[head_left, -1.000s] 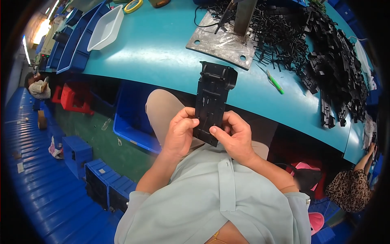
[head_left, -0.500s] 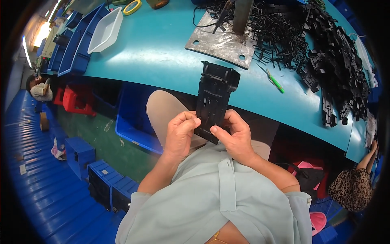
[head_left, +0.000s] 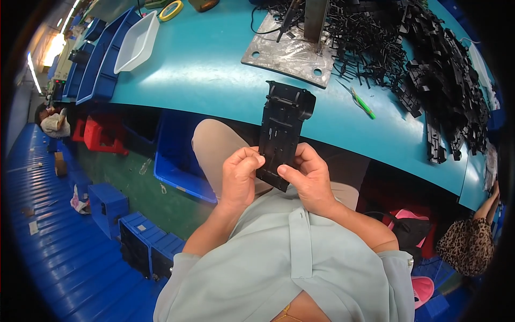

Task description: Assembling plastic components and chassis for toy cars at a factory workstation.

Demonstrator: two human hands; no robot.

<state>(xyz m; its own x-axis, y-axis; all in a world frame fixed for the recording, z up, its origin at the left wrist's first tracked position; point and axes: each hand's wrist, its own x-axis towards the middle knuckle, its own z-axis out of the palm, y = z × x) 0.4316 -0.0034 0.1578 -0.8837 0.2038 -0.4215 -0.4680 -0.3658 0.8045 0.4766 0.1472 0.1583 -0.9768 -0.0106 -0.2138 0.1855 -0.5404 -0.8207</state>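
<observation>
A long black plastic molded part point(head_left: 281, 126) is held upright before me, over my lap and in front of the table edge. Its far end carries a rounded, cylinder-like piece on the right. My left hand point(head_left: 241, 173) pinches the left edge near the lower end, thumb on top. My right hand point(head_left: 308, 178) grips the lower right edge, its thumb pressed on the face and its fingers behind. The fingertips under the part are hidden.
On the teal table point(head_left: 188, 70) stands a metal base plate point(head_left: 284, 53) with an upright post. Green-handled snips point(head_left: 363, 103), small black pieces point(head_left: 357, 40) and a heap of larger black parts point(head_left: 448, 86) lie rightward. A white tray point(head_left: 137, 43) sits left; a blue bin point(head_left: 177, 172) is below.
My hands keep the same grip on the black part, which has barely moved. The view has shifted very slightly.
</observation>
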